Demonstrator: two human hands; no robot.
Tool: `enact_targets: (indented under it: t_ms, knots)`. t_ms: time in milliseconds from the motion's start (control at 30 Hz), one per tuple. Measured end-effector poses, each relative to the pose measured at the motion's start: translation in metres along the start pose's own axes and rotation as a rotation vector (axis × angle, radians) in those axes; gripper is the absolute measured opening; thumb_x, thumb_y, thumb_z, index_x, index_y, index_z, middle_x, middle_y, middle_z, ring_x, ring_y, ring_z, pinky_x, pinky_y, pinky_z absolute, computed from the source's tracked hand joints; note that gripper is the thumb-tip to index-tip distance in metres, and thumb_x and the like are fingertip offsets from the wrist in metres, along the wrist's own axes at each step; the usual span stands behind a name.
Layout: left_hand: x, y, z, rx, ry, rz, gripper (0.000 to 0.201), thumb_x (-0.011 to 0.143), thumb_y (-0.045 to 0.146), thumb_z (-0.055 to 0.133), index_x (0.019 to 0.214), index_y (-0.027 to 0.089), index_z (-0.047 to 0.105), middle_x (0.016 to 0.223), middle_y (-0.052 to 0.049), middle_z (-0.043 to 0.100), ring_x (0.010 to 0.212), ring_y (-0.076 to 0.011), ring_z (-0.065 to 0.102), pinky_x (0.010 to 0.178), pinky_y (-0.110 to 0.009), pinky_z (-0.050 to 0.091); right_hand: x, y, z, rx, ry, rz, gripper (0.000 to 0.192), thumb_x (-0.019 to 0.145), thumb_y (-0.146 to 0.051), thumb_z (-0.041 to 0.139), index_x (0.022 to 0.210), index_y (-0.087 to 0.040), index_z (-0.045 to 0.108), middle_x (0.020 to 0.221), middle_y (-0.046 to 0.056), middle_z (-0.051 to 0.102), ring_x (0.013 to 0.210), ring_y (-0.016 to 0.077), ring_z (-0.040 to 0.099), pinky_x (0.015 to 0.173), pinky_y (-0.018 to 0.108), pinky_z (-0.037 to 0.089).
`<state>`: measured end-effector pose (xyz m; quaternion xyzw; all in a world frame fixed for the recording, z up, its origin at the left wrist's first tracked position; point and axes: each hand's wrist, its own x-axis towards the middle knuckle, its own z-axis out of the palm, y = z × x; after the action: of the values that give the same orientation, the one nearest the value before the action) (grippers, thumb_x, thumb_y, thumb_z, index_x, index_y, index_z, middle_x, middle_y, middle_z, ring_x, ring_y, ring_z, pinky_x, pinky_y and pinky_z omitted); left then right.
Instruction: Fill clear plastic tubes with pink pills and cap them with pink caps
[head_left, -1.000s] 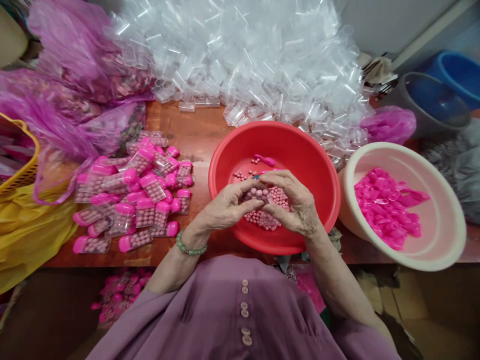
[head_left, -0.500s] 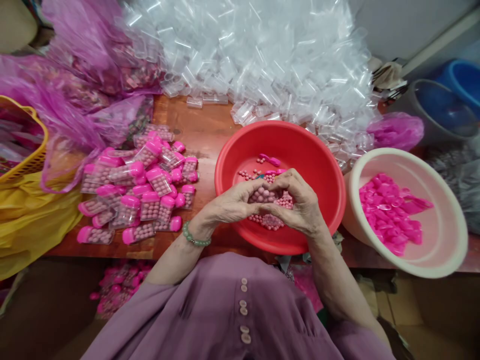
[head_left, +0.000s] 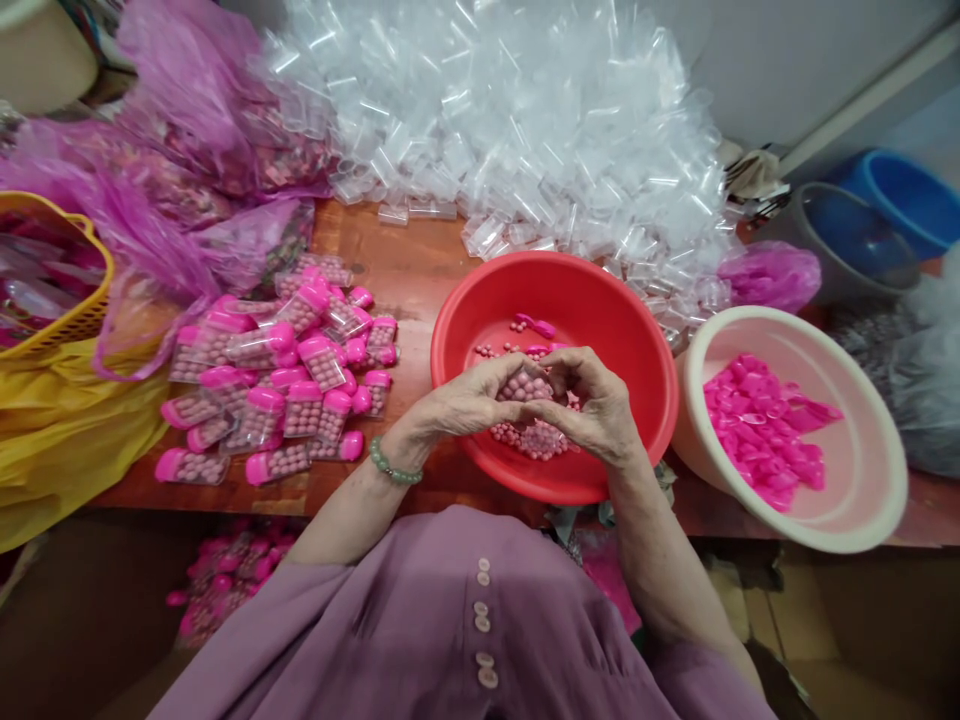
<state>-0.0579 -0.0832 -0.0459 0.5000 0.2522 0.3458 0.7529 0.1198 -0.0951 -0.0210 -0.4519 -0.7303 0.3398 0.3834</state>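
Note:
Between my two hands is a small clear plastic bottle [head_left: 525, 386] full of pink beads, held low over a red basin [head_left: 645, 330]. My left hand [head_left: 469, 402] grips it from the left, thumb above and fingers below. From the right, my right hand [head_left: 600, 405] curls round its other end with thumb and fingers bent; its fingertips are partly hidden. Loose pink beads [head_left: 541, 440] lie in the basin beneath the hands, along with a bright pink scoop-like piece [head_left: 535, 325]. No cap shows on the held bottle.
Pink-capped bottles of beads [head_left: 304, 410] lie heaped on the wooden table [head_left: 375, 245] at the left. Behind the basin rises a big pile of clear empty bottles [head_left: 517, 130]. A cream basin [head_left: 862, 450] with pink caps [head_left: 765, 420] stands right; a yellow basket [head_left: 94, 310] stands far left.
The view has shifted slightly, so the cream basin appears further left. My hands keep the bottle in nearly the same place, now drawn a little closer together around it.

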Motion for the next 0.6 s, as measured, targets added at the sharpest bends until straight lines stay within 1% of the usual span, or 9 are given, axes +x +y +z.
enact_targets:
  t_ms: [67,133,200,333,433,533,600]
  knots:
    - [0.000,-0.002,0.000,-0.013,-0.013,-0.007,0.044,0.068,0.045,0.084,0.091,0.018,0.058,0.087,-0.003,0.058,0.079,-0.0148,0.056,0.071,-0.029,0.049,0.001,0.000,0.000,-0.006,-0.034,-0.041,0.023,0.076,-0.033,0.076,0.088,-0.023,0.059,0.068,-0.004,0.050,0.056,0.0096,0.040,0.053,0.026,0.037]
    - [0.001,-0.003,-0.001,-0.017,-0.036,-0.007,0.043,0.070,0.045,0.082,0.093,0.018,0.057,0.088,-0.003,0.057,0.078,-0.0145,0.055,0.071,-0.029,0.047,0.002,0.000,0.001,-0.006,-0.049,-0.059,0.021,0.077,-0.031,0.076,0.079,-0.022,0.057,0.066,-0.004,0.051,0.055,0.0091,0.040,0.052,0.026,0.036]
    - [0.001,-0.004,-0.002,-0.006,-0.055,-0.008,0.043,0.072,0.044,0.081,0.095,0.018,0.057,0.086,-0.002,0.056,0.075,-0.0136,0.052,0.069,-0.029,0.045,0.002,0.000,0.001,-0.005,-0.044,-0.046,0.027,0.076,-0.032,0.076,0.072,-0.022,0.052,0.062,-0.005,0.048,0.054,0.0089,0.039,0.051,0.025,0.034]
    - [0.001,-0.002,-0.003,0.017,-0.077,-0.031,0.042,0.072,0.043,0.081,0.094,0.017,0.056,0.077,0.002,0.051,0.067,-0.0113,0.048,0.063,-0.028,0.042,0.001,0.001,0.000,0.044,-0.028,-0.006,0.036,0.075,-0.036,0.076,0.066,-0.022,0.044,0.059,-0.006,0.043,0.053,0.0080,0.036,0.050,0.024,0.032]
    - [0.001,-0.002,-0.002,0.012,-0.051,-0.006,0.037,0.073,0.038,0.080,0.094,0.017,0.057,0.076,0.003,0.051,0.067,-0.0102,0.048,0.063,-0.026,0.042,0.001,0.005,-0.003,0.090,0.009,0.036,0.042,0.076,-0.043,0.077,0.063,-0.021,0.043,0.058,-0.006,0.042,0.053,0.0079,0.037,0.050,0.024,0.032]
    - [0.001,0.000,0.000,0.048,0.004,0.026,0.029,0.078,0.032,0.076,0.094,0.017,0.059,0.078,0.002,0.053,0.069,-0.0098,0.051,0.065,-0.024,0.044,0.003,0.012,-0.008,0.100,0.025,0.088,0.040,0.076,-0.046,0.077,0.065,-0.021,0.048,0.058,-0.006,0.045,0.053,0.0076,0.038,0.051,0.024,0.032]
    - [0.001,0.002,0.001,0.063,0.042,0.035,0.025,0.082,0.034,0.072,0.094,0.016,0.059,0.076,0.001,0.055,0.068,-0.0103,0.053,0.064,-0.024,0.045,0.004,0.017,-0.013,0.098,0.052,0.119,0.039,0.077,-0.048,0.077,0.067,-0.021,0.049,0.058,-0.007,0.045,0.053,0.0074,0.038,0.050,0.024,0.031]
